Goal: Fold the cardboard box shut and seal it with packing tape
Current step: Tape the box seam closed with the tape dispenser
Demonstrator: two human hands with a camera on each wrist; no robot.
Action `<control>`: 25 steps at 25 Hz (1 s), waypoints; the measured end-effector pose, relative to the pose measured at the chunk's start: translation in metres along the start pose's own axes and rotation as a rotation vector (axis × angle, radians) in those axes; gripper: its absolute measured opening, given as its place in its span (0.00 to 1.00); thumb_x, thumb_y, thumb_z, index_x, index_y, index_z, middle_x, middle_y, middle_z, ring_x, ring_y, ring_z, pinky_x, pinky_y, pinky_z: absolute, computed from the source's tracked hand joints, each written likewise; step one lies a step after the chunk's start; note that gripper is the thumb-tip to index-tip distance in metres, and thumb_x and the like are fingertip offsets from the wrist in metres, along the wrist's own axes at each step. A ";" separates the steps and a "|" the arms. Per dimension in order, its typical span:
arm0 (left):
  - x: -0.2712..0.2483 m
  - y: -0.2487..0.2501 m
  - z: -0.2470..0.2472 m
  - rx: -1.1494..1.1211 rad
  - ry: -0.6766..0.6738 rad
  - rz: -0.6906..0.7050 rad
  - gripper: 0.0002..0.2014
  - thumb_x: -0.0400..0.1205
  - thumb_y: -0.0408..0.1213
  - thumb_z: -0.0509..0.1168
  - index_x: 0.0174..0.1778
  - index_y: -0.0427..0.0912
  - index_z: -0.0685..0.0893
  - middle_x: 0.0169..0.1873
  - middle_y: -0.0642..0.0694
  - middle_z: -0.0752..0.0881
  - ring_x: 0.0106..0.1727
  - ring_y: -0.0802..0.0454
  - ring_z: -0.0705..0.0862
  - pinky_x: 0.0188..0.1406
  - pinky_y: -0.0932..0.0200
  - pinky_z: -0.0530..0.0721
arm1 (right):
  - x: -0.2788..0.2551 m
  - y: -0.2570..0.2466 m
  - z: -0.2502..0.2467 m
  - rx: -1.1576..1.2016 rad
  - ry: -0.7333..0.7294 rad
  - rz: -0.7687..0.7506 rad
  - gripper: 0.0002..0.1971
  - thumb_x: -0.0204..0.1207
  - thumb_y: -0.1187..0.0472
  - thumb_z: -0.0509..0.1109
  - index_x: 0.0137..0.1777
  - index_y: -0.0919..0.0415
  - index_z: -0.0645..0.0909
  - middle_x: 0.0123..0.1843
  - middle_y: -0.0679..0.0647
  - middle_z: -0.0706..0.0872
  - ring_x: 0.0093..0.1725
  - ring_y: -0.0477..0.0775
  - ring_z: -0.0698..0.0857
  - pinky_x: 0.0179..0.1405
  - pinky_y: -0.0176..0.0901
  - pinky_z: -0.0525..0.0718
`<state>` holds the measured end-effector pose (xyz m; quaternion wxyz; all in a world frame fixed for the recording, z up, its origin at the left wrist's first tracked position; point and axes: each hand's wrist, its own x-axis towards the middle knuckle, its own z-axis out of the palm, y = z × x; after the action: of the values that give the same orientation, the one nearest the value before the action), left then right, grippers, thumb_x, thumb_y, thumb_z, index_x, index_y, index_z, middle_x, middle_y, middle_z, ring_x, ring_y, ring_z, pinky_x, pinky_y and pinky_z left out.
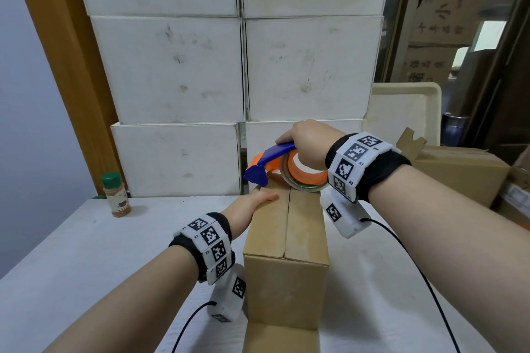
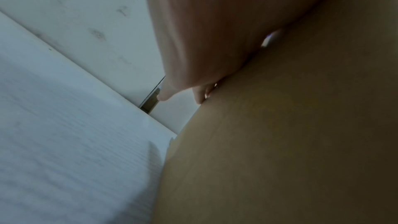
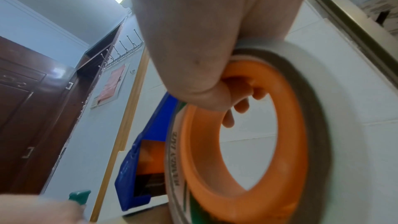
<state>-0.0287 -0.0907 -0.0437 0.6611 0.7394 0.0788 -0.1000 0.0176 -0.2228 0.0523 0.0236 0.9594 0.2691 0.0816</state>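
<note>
Indoors — cardboard box (image 1: 286,238) sitting on white table (image 1: 86,252), flaps folded shut.
Right hand (image 1: 311,143) is gripping tape dispenser (image 1: 275,165) at the far edge; left hand (image 1: 252,205) is pressing flat, fingers straight — white cartons (image 1: 177,66) stacking behind.

Small codes "R2", "R3" and "R4" sit beside square markers on the white band (image 1: 355,160) at the right wrist. Lettering on the tape roll's side (image 3: 175,157) and on the brown background cartons (image 1: 438,3) is too blurred to read.
</note>
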 end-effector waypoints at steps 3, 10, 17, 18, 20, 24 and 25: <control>0.004 0.003 0.002 -0.033 -0.009 -0.046 0.26 0.86 0.33 0.57 0.80 0.32 0.61 0.77 0.28 0.67 0.78 0.32 0.68 0.78 0.45 0.65 | -0.004 0.002 -0.001 -0.008 0.005 -0.011 0.25 0.75 0.71 0.59 0.68 0.49 0.80 0.58 0.54 0.85 0.57 0.57 0.82 0.60 0.52 0.82; -0.005 0.001 0.000 -0.075 -0.016 -0.095 0.06 0.85 0.35 0.58 0.54 0.40 0.78 0.40 0.43 0.82 0.36 0.51 0.80 0.40 0.60 0.80 | -0.016 0.017 -0.002 -0.011 0.020 0.010 0.26 0.76 0.74 0.57 0.68 0.51 0.79 0.59 0.55 0.84 0.57 0.57 0.82 0.55 0.47 0.79; -0.009 -0.002 -0.002 -0.071 -0.048 -0.054 0.18 0.85 0.37 0.57 0.71 0.38 0.75 0.41 0.45 0.84 0.39 0.51 0.82 0.39 0.61 0.80 | -0.028 0.037 0.003 0.041 0.053 0.036 0.29 0.76 0.75 0.56 0.72 0.48 0.77 0.63 0.52 0.82 0.62 0.55 0.79 0.54 0.41 0.73; -0.009 -0.002 -0.002 -0.061 -0.048 -0.054 0.19 0.85 0.38 0.56 0.73 0.38 0.74 0.42 0.45 0.84 0.39 0.51 0.82 0.38 0.62 0.80 | -0.030 0.040 0.005 0.047 0.064 0.049 0.29 0.77 0.75 0.56 0.73 0.48 0.76 0.64 0.52 0.81 0.62 0.55 0.79 0.54 0.41 0.72; -0.009 -0.001 0.002 -0.052 -0.061 -0.053 0.21 0.86 0.37 0.56 0.75 0.38 0.72 0.45 0.44 0.83 0.39 0.51 0.81 0.38 0.62 0.80 | -0.032 0.043 0.007 0.051 0.081 0.044 0.30 0.76 0.75 0.55 0.74 0.47 0.75 0.65 0.53 0.81 0.64 0.56 0.78 0.56 0.42 0.73; -0.008 0.005 0.005 0.018 -0.054 -0.039 0.22 0.87 0.32 0.53 0.79 0.35 0.65 0.60 0.34 0.78 0.45 0.46 0.78 0.48 0.54 0.78 | -0.029 0.041 0.009 0.074 0.090 0.038 0.29 0.77 0.74 0.57 0.73 0.47 0.75 0.65 0.53 0.81 0.64 0.56 0.78 0.56 0.41 0.71; -0.008 0.005 0.003 0.031 -0.046 -0.028 0.22 0.87 0.31 0.53 0.79 0.35 0.65 0.64 0.32 0.78 0.49 0.45 0.78 0.54 0.52 0.78 | -0.029 0.040 0.010 0.074 0.093 0.042 0.29 0.77 0.73 0.57 0.74 0.47 0.75 0.65 0.52 0.80 0.65 0.55 0.78 0.56 0.41 0.71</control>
<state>-0.0354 -0.0946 -0.0370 0.6498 0.7458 0.0724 -0.1275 0.0157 -0.2721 0.0422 -0.0262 0.9602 0.2527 0.1166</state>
